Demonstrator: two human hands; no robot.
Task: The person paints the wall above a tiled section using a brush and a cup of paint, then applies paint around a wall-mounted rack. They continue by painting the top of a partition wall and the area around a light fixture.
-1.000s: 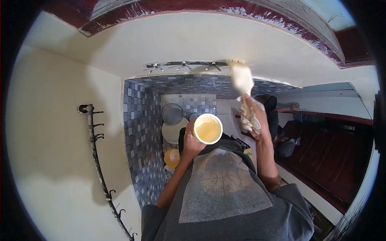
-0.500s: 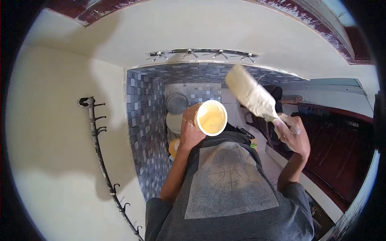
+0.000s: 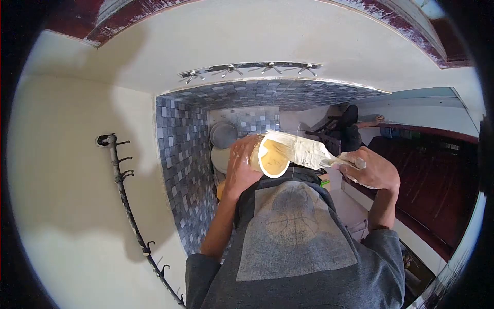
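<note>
So on my feed the wide brush (image 3: 310, 153) has swung off the pale wall (image 3: 247, 38) and now sits across the mouth of the round white-rimmed cup (image 3: 271, 175), so it's at the smooth yellow paint (image 3: 276, 160) instead. Left hand (image 3: 244, 162) is wrapped round the cup, right hand (image 3: 373, 167) grips the brush handle. Bristles look streaky, with lumpy cream gunk caked behind them.

Dark red panel (image 3: 411, 190): bears a small pale mark near the upper edge, toward the right corner; resembles a short row of characters, but too small to read.
Shirt print (image 3: 296, 232): shows faded, curved lines as on a ball; cannot be read as words or numbers.
Green-and-yellow box (image 3: 324, 179): too small and partly hidden to read.
</note>
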